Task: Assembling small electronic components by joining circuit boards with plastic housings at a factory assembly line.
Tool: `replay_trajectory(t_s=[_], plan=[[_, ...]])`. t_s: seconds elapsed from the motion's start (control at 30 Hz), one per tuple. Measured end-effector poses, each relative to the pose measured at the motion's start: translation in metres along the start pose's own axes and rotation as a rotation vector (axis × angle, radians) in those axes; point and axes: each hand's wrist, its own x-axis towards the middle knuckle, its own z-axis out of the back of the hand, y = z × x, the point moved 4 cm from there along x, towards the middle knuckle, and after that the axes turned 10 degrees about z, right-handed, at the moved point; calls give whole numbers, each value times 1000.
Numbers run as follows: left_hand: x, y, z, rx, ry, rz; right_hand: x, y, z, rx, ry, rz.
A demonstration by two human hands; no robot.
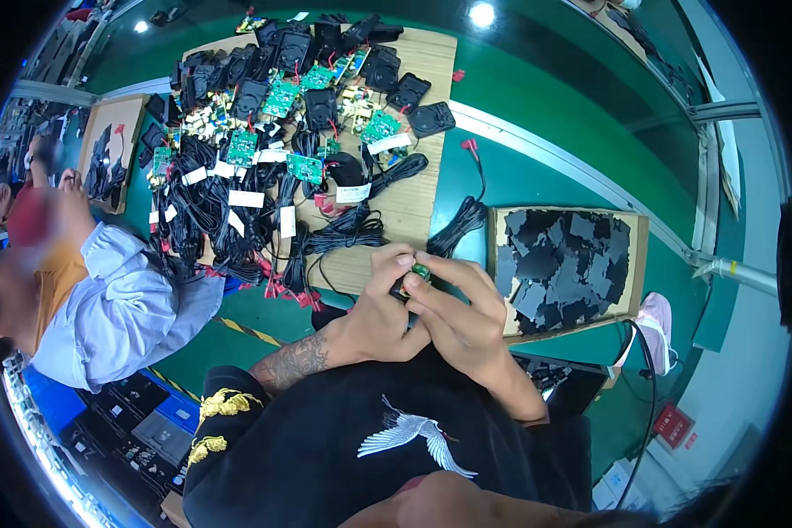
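Close in front of my chest, both hands pinch a small green circuit board (421, 271) with fingers and thumbs. My left hand (374, 310) grips its left side, and my right hand (468, 315) closes over it from the right. Fingers cover most of the board. Just beyond lies a cardboard sheet (409, 207) heaped with black plastic housings (321, 107), green circuit boards (304, 168) and coiled black cables (348, 231) with white tags. A separate coiled cable (458, 223) with a red end lies beside the sheet.
To the right, a shallow cardboard box (640, 264) holds many flat black pieces (563, 268). On the left, a co-worker in a light blue sleeve (119, 299) sits near another cardboard box (136, 114). A metal rail (572, 158) crosses the green table behind.
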Motion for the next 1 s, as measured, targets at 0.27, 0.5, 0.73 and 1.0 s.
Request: replay_trajectory(t_s=[0.27,0.5,0.73,1.0], plan=[[0,-4,11,-188,-145,-21,-6,11,10,69,82,80],[14,-21,10,-513,-23,66,-35,-5,8,187,-226,-130],[24,-48,4,-447,55,-2,-60,-15,9,447,-228,-298],[39,-43,6,-744,27,176,-46,13,44,539,-390,-218]])
